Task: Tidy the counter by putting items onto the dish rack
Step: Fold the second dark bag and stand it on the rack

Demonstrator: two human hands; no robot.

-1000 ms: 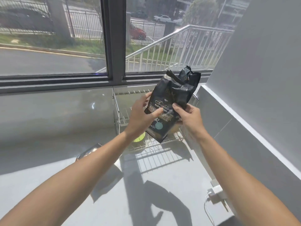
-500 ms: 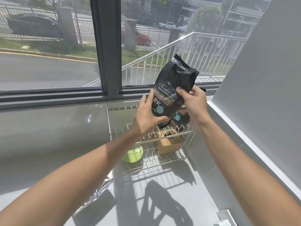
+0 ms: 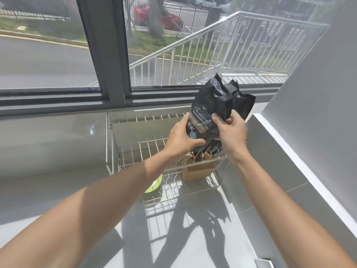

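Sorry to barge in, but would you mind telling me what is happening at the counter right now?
A person is holding a black coffee bag in both hands, the left hand low on its front and the right hand at its side. The bag is upright over the right end of the wire dish rack by the window. A brown box and a green dish sit on the rack's lower level.
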